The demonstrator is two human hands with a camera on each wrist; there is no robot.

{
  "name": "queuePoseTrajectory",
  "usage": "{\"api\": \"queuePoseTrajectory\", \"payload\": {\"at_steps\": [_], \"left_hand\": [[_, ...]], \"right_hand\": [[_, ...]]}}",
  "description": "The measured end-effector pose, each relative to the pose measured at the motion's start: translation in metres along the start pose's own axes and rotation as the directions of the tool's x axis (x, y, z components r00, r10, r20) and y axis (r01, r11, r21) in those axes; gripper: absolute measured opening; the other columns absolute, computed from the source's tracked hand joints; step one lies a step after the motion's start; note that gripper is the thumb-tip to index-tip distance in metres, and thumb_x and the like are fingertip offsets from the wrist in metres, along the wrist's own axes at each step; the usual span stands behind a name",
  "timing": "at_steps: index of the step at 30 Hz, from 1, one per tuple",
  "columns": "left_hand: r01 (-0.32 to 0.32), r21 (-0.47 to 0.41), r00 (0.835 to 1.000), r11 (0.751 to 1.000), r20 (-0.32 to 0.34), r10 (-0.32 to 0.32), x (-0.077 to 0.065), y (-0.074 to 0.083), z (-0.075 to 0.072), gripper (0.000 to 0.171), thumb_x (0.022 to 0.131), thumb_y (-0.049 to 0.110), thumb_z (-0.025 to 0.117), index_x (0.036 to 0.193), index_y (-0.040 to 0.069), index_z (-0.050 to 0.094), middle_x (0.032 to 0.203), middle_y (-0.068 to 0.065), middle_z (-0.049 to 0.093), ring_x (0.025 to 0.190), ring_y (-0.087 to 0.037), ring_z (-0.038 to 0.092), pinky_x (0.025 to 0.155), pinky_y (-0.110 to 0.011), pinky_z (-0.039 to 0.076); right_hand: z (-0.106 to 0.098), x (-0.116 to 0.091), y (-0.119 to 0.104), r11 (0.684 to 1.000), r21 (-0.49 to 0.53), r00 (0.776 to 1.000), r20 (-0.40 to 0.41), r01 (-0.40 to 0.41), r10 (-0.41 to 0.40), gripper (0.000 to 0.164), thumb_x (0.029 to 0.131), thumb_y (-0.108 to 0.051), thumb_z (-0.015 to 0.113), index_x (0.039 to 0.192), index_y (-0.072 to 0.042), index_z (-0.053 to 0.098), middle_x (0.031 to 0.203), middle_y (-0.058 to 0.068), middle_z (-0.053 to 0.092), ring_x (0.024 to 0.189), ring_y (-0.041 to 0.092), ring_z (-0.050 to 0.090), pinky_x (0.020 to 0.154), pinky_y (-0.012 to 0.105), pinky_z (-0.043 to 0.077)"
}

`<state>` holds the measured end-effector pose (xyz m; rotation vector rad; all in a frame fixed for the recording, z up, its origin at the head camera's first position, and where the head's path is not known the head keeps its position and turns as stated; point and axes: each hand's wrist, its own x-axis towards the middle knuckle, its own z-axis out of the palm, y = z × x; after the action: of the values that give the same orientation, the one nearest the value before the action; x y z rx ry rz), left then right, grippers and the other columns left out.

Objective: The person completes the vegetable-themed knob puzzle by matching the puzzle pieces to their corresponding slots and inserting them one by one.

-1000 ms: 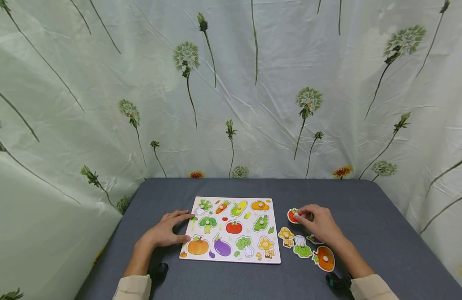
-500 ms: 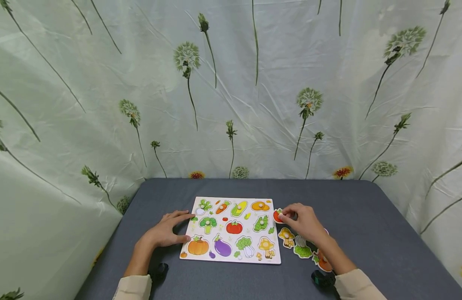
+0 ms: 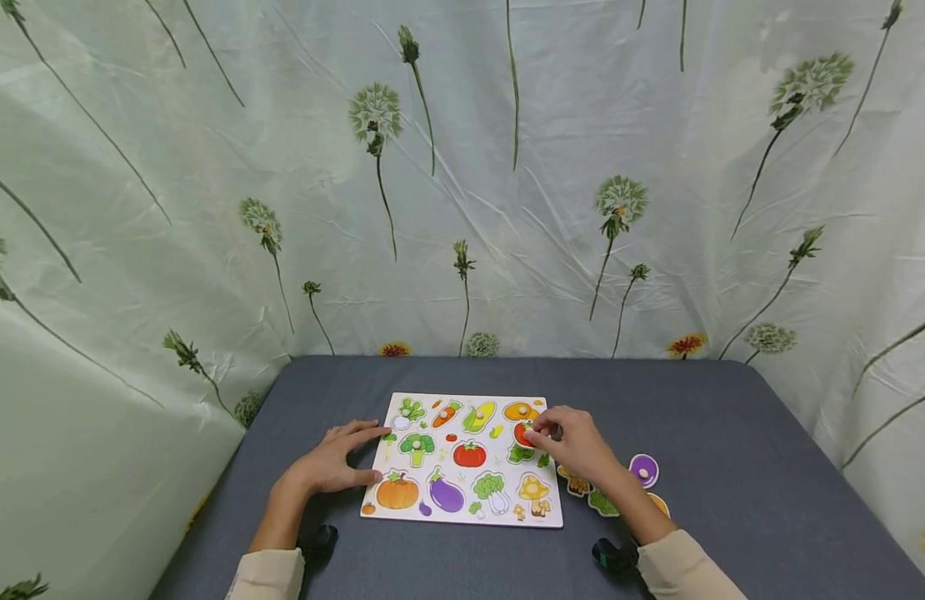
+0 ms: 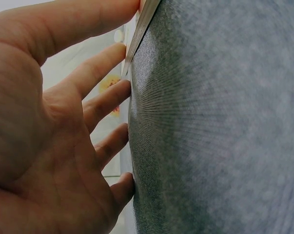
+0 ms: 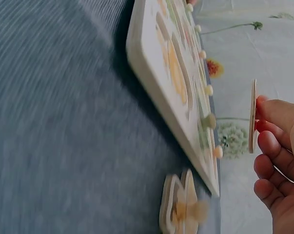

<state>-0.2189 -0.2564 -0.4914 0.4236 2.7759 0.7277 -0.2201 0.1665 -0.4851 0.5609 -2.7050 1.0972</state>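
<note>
My right hand (image 3: 582,446) pinches a red tomato puzzle piece (image 3: 522,434) by its knob. It holds the piece above the right part of a white vegetable puzzle board (image 3: 500,518). Edge-on in the right wrist view, the tomato piece (image 5: 253,117) is apart from the board (image 5: 151,78). My left hand (image 3: 331,462) has its fingers spread, thumb and fingertips touching the board's left edge. Carrot, corn, broccoli and other knobbed pieces sit in the board. The tomato, pumpkin, eggplant, bok choy and mushroom pictures show no knobs.
Right of the board, partly under my right forearm, lie loose mushroom (image 3: 575,482), bok choy (image 3: 603,503) and eggplant (image 3: 644,471) pieces. An orange pumpkin piece (image 3: 660,503) is mostly hidden there. A dark grey cloth (image 3: 462,562) covers the table; a flowered curtain (image 3: 462,208) stands behind.
My right hand has carried the tomato piece leftward from the loose pieces to over the board. The eggplant piece has come into view behind my forearm. My left hand stays still.
</note>
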Motion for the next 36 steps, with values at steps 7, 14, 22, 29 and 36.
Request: {"api": "queuePoseTrajectory", "payload": {"at_steps": [7,14,22,29,36], "left_hand": [[-0.018,-0.001,1.0,1.0,0.0,0.018,-0.001,0.0,-0.002,0.079,0.08,0.046,0.081,0.151,0.023,0.054,0.161,-0.014,0.042,0.146,-0.049,0.032,0.108,-0.077,0.03],[-0.018,-0.006,1.0,1.0,0.0,0.018,-0.001,0.0,-0.002,0.079,0.08,0.046,0.081,0.151,0.023,0.054,0.16,-0.014,0.042,0.146,-0.049,0.032,0.108,-0.078,0.028],[-0.008,-0.008,1.0,1.0,0.005,0.008,-0.001,0.002,-0.002,0.079,0.079,0.045,0.081,0.151,0.024,0.055,0.161,-0.014,0.042,0.146,-0.05,0.032,0.109,-0.078,0.028],[-0.007,-0.007,1.0,1.0,0.003,0.007,0.0,0.0,-0.002,0.079,0.08,0.045,0.082,0.151,0.025,0.054,0.161,-0.013,0.042,0.147,-0.049,0.031,0.109,-0.078,0.028],[-0.006,-0.007,1.0,1.0,0.007,0.007,0.001,-0.003,-0.001,0.079,0.079,0.046,0.082,0.151,0.027,0.054,0.161,-0.012,0.042,0.147,-0.048,0.032,0.108,-0.078,0.029]], "right_hand": [[0.011,0.006,-0.013,1.0,0.023,1.0,0.005,0.018,-0.018,0.009,0.09,-0.026,0.081,0.085,-0.021,0.076,0.079,-0.012,0.062,0.074,0.004,0.052,0.066,0.022,0.044],[0.027,0.013,-0.022,0.999,0.047,0.999,0.025,0.024,-0.025,0.008,0.09,-0.026,0.081,0.085,-0.023,0.076,0.076,-0.014,0.062,0.072,0.003,0.055,0.067,0.022,0.046],[0.044,0.018,-0.03,0.997,0.078,0.998,0.056,0.005,-0.009,0.01,0.09,-0.026,0.081,0.082,-0.022,0.075,0.074,-0.014,0.061,0.072,0.003,0.054,0.067,0.021,0.048],[0.055,0.02,-0.033,0.994,0.104,0.993,0.115,-0.027,0.015,0.009,0.091,-0.026,0.081,0.085,-0.019,0.077,0.072,-0.012,0.064,0.065,0.003,0.054,0.061,0.02,0.046],[0.067,0.021,-0.033,0.993,0.095,0.985,0.16,-0.073,0.057,0.011,0.092,-0.03,0.079,0.089,-0.02,0.077,0.073,-0.013,0.064,0.064,0.003,0.055,0.061,0.02,0.046]]}}
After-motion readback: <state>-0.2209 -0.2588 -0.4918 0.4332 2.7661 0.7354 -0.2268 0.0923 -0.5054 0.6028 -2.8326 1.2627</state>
